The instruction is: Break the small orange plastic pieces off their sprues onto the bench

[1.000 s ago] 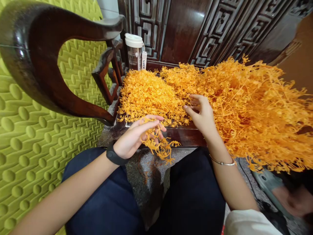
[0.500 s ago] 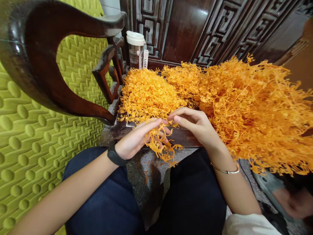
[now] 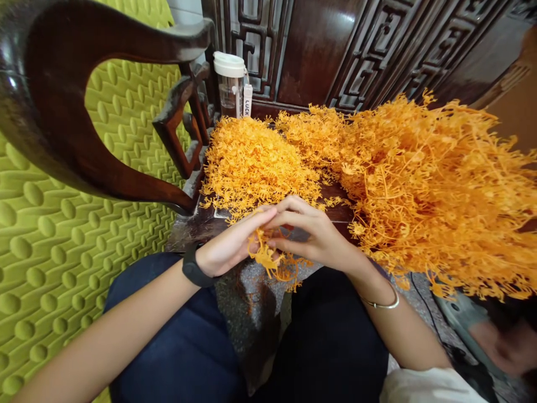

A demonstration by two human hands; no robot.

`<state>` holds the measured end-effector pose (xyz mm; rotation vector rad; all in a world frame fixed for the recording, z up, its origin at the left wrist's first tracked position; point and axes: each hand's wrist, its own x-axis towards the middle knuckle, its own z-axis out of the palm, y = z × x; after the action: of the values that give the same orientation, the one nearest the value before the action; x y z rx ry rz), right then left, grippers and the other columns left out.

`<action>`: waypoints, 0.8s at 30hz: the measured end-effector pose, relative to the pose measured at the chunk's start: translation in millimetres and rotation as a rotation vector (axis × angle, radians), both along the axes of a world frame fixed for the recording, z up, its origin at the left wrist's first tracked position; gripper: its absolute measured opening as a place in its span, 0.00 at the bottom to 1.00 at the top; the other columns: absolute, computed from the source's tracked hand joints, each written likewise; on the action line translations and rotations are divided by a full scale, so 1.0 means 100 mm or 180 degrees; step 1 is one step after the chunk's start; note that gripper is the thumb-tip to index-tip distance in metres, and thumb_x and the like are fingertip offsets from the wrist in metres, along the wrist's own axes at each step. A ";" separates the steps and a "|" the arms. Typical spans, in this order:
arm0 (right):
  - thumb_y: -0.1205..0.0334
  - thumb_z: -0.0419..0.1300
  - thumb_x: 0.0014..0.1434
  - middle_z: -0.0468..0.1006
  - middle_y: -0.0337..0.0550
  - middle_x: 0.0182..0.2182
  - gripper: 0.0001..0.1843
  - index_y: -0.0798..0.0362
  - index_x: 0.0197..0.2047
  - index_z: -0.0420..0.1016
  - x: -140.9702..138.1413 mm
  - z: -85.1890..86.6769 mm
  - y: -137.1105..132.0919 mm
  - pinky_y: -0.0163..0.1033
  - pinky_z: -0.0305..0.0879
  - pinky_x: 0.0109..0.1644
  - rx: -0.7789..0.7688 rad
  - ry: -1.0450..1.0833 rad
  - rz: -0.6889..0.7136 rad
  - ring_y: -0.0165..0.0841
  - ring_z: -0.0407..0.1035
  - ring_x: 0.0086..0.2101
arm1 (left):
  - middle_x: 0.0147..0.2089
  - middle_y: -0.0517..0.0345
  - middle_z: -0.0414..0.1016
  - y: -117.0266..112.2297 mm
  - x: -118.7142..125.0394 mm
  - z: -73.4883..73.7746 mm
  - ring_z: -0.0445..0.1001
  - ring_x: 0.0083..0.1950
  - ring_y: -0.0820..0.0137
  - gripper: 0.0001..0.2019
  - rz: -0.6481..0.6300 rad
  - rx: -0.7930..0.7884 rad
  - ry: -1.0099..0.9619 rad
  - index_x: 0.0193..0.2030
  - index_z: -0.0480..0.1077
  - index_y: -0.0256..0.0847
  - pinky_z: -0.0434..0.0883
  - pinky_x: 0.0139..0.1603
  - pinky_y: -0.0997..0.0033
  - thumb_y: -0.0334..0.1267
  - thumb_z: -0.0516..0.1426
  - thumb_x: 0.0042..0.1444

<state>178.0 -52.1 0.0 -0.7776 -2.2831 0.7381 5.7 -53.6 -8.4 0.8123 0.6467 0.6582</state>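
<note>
My left hand (image 3: 235, 242), with a black band at the wrist, is curled around a small bunch of orange plastic sprigs (image 3: 266, 257) that hangs below its fingers. My right hand (image 3: 308, 229) meets it from the right, fingers bent against the left fingertips and thumb at the sprigs; some of its fingertips are hidden. Just beyond both hands, a heap of short orange plastic flower pieces (image 3: 260, 162) lies on the dark wooden seat (image 3: 335, 212). To the right spreads a larger mass of long orange stems (image 3: 440, 190).
A clear cup with a white lid (image 3: 229, 84) stands behind the heap, against the carved wooden back (image 3: 319, 50). A curved wooden armrest (image 3: 104, 179) rises at the left, before a green textured surface (image 3: 37, 268). Part of another person's hand (image 3: 507, 341) is blurred at the lower right.
My right hand has moved left and down, its fingers now against my left hand and its thumb at the sprigs. The left hand stays nearly in place, still holding its bunch.
</note>
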 end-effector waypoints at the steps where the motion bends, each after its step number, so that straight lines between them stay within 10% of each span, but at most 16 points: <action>1: 0.66 0.58 0.57 0.68 0.44 0.37 0.05 0.54 0.38 0.73 0.00 0.00 0.00 0.40 0.63 0.47 -0.0013 0.0090 -0.0033 0.31 0.63 0.41 | 0.35 0.60 0.69 0.00 0.00 0.00 0.70 0.33 0.72 0.12 -0.0035 -0.0007 -0.0062 0.39 0.66 0.40 0.68 0.32 0.72 0.46 0.53 0.56; 12: 0.64 0.59 0.56 0.71 0.40 0.32 0.02 0.53 0.33 0.70 0.10 0.06 0.04 0.36 0.64 0.42 -0.1769 0.1586 -0.0637 0.29 0.67 0.35 | 0.29 0.60 0.71 0.02 -0.02 0.01 0.70 0.25 0.74 0.12 0.0205 0.0626 0.0430 0.41 0.66 0.39 0.66 0.23 0.74 0.44 0.56 0.54; 24: 0.63 0.59 0.55 0.72 0.38 0.27 0.03 0.53 0.32 0.70 0.06 0.05 0.05 0.35 0.65 0.38 -0.1923 0.1641 -0.0784 0.27 0.67 0.30 | 0.17 0.69 0.59 -0.04 0.00 -0.01 0.56 0.17 0.78 0.16 0.0764 0.1813 0.1579 0.41 0.68 0.43 0.53 0.19 0.75 0.46 0.62 0.47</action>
<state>183.5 -47.1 4.7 -0.9715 -1.4777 1.3526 5.4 -57.2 -9.5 1.4684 1.0374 0.8858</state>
